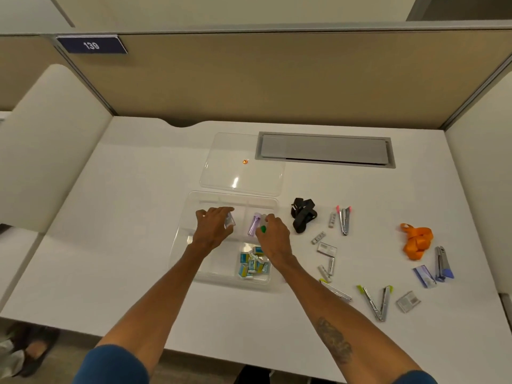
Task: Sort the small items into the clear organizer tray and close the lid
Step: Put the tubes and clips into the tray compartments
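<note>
The clear organizer tray [182, 234] lies open on the white desk, its clear lid [241, 151] flat behind it. My left hand [213, 228] hovers over a back compartment and holds a small clear packet [230, 220]. Over the back right compartment, my right hand [273, 234] grips a green-tipped stapler [263, 229], beside a purple stapler [253, 225] lying there. Several small blue and yellow staple boxes [253, 264] fill the front right compartment.
Right of the tray lie a black strap [302, 217], a pink stapler [344, 219], several staple strips and packets [327, 249], yellow-tipped staplers [378, 302], an orange lanyard [417, 241] and a blue stapler [442, 264]. A grey cable hatch [325, 149] sits at the back.
</note>
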Available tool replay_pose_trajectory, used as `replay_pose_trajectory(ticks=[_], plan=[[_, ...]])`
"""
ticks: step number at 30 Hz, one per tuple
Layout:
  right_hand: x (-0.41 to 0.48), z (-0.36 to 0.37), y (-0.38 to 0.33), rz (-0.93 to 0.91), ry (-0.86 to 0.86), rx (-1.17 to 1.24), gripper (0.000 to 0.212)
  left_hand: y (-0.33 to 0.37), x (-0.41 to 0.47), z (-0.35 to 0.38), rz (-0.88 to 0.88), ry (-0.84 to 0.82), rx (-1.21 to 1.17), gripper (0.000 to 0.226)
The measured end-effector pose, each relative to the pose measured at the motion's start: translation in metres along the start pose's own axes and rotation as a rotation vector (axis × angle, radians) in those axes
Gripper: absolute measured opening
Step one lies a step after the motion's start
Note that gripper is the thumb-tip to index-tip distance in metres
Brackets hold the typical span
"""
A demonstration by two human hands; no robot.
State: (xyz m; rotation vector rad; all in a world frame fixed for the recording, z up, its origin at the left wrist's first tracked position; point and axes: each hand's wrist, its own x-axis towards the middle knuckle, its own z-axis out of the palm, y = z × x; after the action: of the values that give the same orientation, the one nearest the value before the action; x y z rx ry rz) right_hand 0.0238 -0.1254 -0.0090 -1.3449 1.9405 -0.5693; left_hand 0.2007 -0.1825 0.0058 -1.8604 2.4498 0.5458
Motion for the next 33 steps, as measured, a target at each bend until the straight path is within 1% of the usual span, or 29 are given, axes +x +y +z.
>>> replay_pose_trajectory(ticks=[2, 4, 6, 8, 11, 14, 17, 21, 25, 27, 29, 33], plan=[[0.003, 0.004, -0.003, -0.006, 0.015, -0.064, 0.026, -0.004, 0.004, 0.002, -0.007, -0.039, 0.020, 0.051], [0.004, 0.006, -0.005, -0.014, 0.006, -0.107, 0.034, -0.007, 0.008, 0.006, -0.008, -0.062, 0.034, 0.052], [0.005, 0.005, -0.006, -0.010, 0.005, -0.095, 0.040, -0.008, 0.009, 0.010, -0.022, -0.054, 0.034, 0.052], [0.003, 0.002, -0.002, -0.011, 0.046, -0.032, 0.036, -0.006, 0.010, 0.012, -0.034, -0.017, 0.014, 0.050], [-0.004, -0.010, 0.016, 0.014, 0.162, 0.057, 0.028, 0.010, 0.007, 0.016, -0.034, 0.089, -0.078, 0.040], [-0.015, -0.026, 0.044, 0.016, 0.268, 0.057, 0.020, 0.041, 0.003, 0.021, 0.043, 0.190, -0.126, 0.030], [-0.028, -0.047, 0.076, 0.051, 0.328, 0.033, 0.019, 0.084, 0.000, 0.027, 0.189, 0.214, -0.105, 0.025], [-0.049, -0.079, 0.125, 0.111, 0.415, -0.033, 0.019, 0.143, -0.005, 0.041, 0.355, 0.149, -0.074, 0.024], [-0.076, -0.108, 0.172, 0.216, 0.488, -0.172, 0.021, 0.184, -0.011, 0.065, 0.442, -0.013, -0.037, 0.034], [-0.092, -0.122, 0.194, 0.260, 0.516, -0.222, 0.023, 0.197, -0.015, 0.077, 0.447, -0.069, -0.003, 0.041], [-0.108, -0.135, 0.215, 0.304, 0.537, -0.223, 0.026, 0.205, -0.020, 0.088, 0.421, -0.103, 0.028, 0.046], [-0.138, -0.151, 0.254, 0.325, 0.468, -0.248, 0.030, 0.215, -0.031, 0.106, 0.367, -0.130, 0.098, 0.048]])
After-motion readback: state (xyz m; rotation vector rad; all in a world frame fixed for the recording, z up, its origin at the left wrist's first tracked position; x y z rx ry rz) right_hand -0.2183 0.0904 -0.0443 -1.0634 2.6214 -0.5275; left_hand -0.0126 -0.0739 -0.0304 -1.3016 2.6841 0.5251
